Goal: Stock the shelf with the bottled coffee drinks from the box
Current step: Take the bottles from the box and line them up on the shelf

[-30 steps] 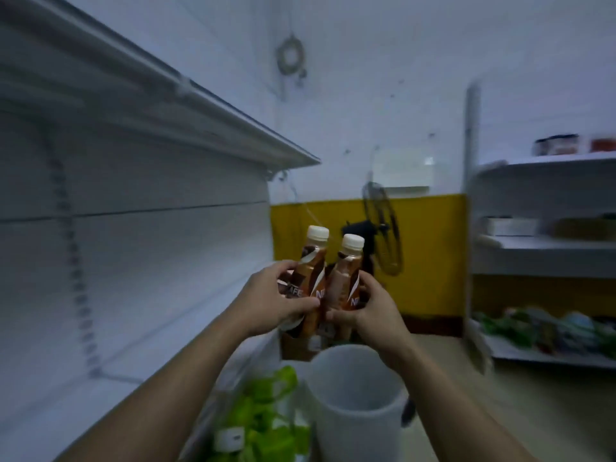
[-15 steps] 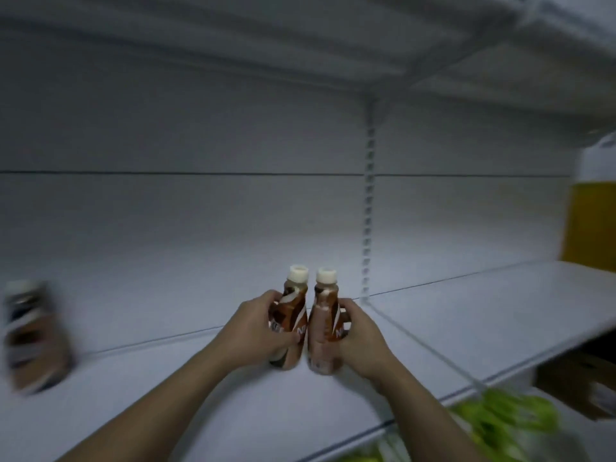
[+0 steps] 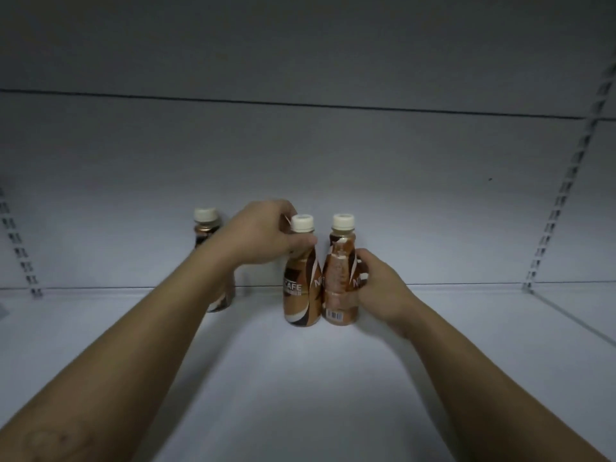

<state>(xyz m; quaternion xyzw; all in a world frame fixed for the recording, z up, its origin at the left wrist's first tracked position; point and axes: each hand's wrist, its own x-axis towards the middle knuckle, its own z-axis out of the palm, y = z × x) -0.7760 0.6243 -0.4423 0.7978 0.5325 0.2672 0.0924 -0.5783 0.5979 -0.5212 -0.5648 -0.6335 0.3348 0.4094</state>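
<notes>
Two brown coffee bottles with cream caps stand upright, side by side, on the white shelf [image 3: 300,378]. My left hand [image 3: 263,233] grips the neck of the left bottle [image 3: 301,291] just under its cap. My right hand [image 3: 373,288] holds the body of the right bottle [image 3: 340,281] from its right side. A third coffee bottle [image 3: 208,235] stands further left near the back panel, partly hidden behind my left forearm.
The shelf's white back panel [image 3: 300,155] rises right behind the bottles. Slotted uprights run up at the right [image 3: 563,191] and the far left [image 3: 16,248]. A shelf seam [image 3: 573,315] crosses the board at the right.
The view swung from the aisle to face the shelf. Both bottles came down from the air onto the board. My left hand shifted up from the bottle's body to its neck.
</notes>
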